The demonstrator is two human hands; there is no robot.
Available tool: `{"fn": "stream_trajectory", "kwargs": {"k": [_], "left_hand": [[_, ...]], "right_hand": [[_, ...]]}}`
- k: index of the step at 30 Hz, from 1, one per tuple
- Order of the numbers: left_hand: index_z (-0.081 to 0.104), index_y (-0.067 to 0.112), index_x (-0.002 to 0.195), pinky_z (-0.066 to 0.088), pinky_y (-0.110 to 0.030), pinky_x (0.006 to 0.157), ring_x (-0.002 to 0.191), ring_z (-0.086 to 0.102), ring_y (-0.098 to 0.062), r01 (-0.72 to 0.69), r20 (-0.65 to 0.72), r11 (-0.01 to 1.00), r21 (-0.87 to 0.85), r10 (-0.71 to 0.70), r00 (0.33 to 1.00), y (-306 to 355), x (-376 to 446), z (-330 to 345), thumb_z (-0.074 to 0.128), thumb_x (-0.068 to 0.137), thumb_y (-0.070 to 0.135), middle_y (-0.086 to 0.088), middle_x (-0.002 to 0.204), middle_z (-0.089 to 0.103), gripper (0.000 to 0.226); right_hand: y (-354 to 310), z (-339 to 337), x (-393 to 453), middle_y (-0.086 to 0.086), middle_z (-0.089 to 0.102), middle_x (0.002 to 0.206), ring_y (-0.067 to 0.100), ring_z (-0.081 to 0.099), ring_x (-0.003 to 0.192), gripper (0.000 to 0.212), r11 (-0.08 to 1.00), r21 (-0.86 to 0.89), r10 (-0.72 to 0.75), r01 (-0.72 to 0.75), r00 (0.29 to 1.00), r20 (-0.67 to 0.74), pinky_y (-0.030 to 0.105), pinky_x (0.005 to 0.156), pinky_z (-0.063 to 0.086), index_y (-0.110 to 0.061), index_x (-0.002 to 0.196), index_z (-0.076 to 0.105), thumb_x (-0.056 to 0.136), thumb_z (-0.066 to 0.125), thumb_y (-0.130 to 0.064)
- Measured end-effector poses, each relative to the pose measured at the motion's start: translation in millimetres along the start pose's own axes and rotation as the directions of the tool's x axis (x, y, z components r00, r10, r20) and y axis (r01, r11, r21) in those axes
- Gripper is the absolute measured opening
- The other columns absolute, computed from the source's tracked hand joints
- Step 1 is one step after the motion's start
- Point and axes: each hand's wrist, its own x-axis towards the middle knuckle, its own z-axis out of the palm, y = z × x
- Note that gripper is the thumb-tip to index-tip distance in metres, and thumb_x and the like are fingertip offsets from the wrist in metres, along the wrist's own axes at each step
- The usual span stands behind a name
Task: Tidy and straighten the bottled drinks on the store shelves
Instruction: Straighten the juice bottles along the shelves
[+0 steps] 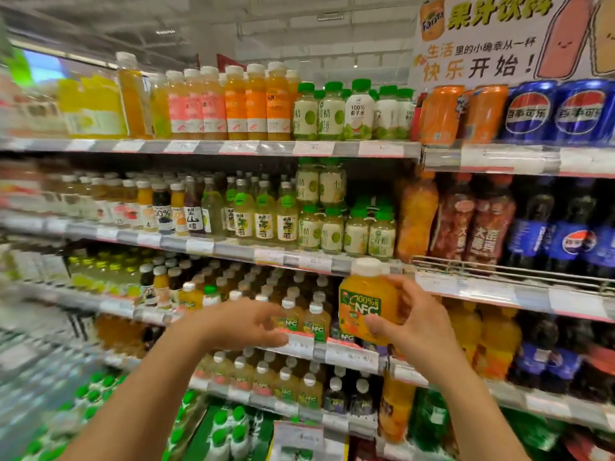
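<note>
Head view shows your right hand (422,324) with its grip curled round an orange NFC juice bottle (366,304), lifted before the third shelf (352,356). Your left hand (246,322) hangs loose-fingered, holding nothing. Next, seat it upright, label forward, beside the small NFC bottles (304,319).

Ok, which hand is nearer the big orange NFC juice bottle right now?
Right. The right hand grips the orange NFC bottle from its right side. The left hand hovers open to the bottle's left, apart from it, in front of smaller bottles.

juice bottle (367,304): orange, white cap, green lettering | cola bottles (529,227): blue labels
</note>
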Motion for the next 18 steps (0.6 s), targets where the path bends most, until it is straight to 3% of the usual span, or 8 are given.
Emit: {"fn": "stream_trajectory", "kwargs": {"k": [5, 8, 10, 15, 18], "left_hand": [[0.038, 0.038, 0.151, 0.051, -0.033, 0.096, 0.114, 0.061, -0.012, 0.23, 0.003, 0.964, -0.132, -0.232, 0.973, -35, -42, 64, 0.053, 0.091, 0.069, 0.008, 0.138, 0.06, 0.069], [0.041, 0.041, 0.148, 0.053, -0.034, 0.097, 0.112, 0.062, -0.006, 0.229, 0.02, 0.95, -0.214, -0.23, 0.973, -48, -64, 91, 0.053, 0.088, 0.072, 0.012, 0.133, 0.063, 0.069], [0.044, 0.041, 0.147, 0.052, -0.031, 0.098, 0.112, 0.061, -0.003, 0.209, 0.031, 0.942, -0.263, -0.208, 0.978, -56, -73, 102, 0.056, 0.093, 0.063, 0.012, 0.132, 0.064, 0.06], [0.045, 0.038, 0.147, 0.052, -0.03, 0.095, 0.112, 0.062, -0.006, 0.26, 0.019, 0.935, -0.242, -0.264, 0.964, -93, -77, 110, 0.058, 0.095, 0.057, 0.012, 0.131, 0.064, 0.057], [0.046, 0.038, 0.147, 0.054, -0.031, 0.096, 0.11, 0.063, -0.004, 0.268, 0.047, 0.933, -0.24, -0.264, 0.963, -114, -70, 106, 0.058, 0.096, 0.054, 0.014, 0.129, 0.065, 0.055]], "right_hand": [[17, 35, -27, -0.016, 0.064, 0.117, 0.012, 0.068, 0.1, 0.064, 0.999, -0.033, 0.001, 0.005, 0.988, 0.156, 0.039, 0.089, 0.059, -0.052, 0.125, 0.042, 0.078, 0.085, -0.046], [29, 55, -43, -0.023, 0.063, 0.115, 0.005, 0.066, 0.101, 0.066, 0.999, 0.034, 0.006, -0.013, 0.98, 0.2, 0.039, 0.09, 0.06, -0.05, 0.127, 0.044, 0.078, 0.086, -0.042], [36, 65, -52, -0.03, 0.06, 0.112, -0.002, 0.064, 0.099, 0.066, 0.998, 0.057, 0.019, -0.033, 0.972, 0.234, 0.036, 0.09, 0.059, -0.051, 0.125, 0.044, 0.078, 0.087, -0.037], [50, 87, -60, -0.026, 0.063, 0.116, -0.004, 0.064, 0.099, 0.069, 0.994, 0.069, 0.064, -0.089, 0.949, 0.308, 0.028, 0.087, 0.057, -0.057, 0.122, 0.045, 0.077, 0.089, -0.032], [58, 104, -56, -0.025, 0.066, 0.115, 0.002, 0.069, 0.099, 0.066, 0.988, 0.053, 0.12, -0.145, 0.938, 0.327, 0.04, 0.09, 0.062, -0.059, 0.121, 0.047, 0.076, 0.09, -0.035]]}}
